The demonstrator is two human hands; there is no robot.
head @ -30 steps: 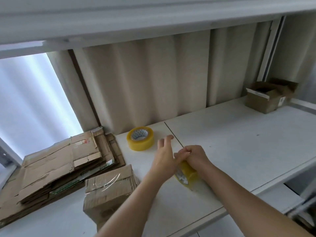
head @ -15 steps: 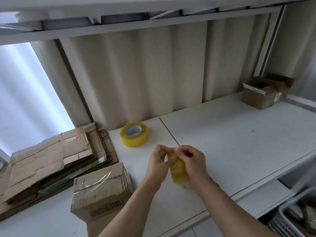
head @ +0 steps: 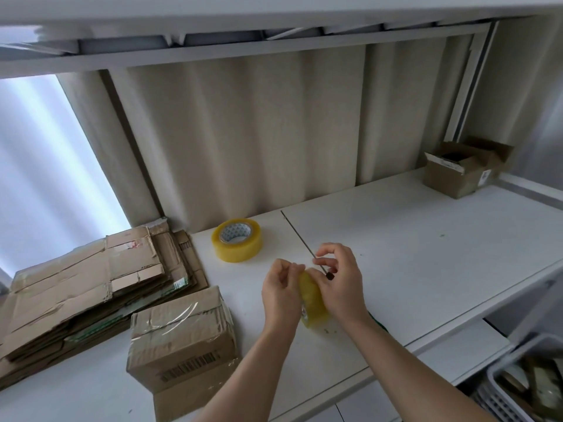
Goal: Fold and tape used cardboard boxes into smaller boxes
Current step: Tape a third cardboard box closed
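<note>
I log the white table (head: 380, 254) as my landmark; every place below is read against it.

Curtain (head: 243, 141): hangs in folds behind the table's far edge, with a bright window strip (head: 39, 166) at its left.

Flat cardboard stack (head: 88, 284): lies on the table's left end, several flattened sheets piled unevenly, old tape and torn labels on the top one.

Taped box (head: 182, 330): sits on the table near the front edge, just right of the stack, closed, clear tape across its top, a barcode on the near face. A loose cardboard flap shows under its near side.

Open box (head: 457, 170): stands at the table's far right corner, flaps up; contents too dark to tell.

Basket (head: 524, 382): below the table's right front edge, white, holding items I cannot identify.

Spare tape roll (head: 237, 243): lies flat on the table toward the back, beside the seam in the top.

Held tape roll (head: 312, 300): on edge over the table's front middle, between both hands; I cannot tell whether its lower rim touches the top.

Left hand (head: 281, 295): fingers curled, gripping the held roll's left side.

Right hand (head: 341, 281): fingers curled round the roll's right side, fingertips bent in at its top.
</note>
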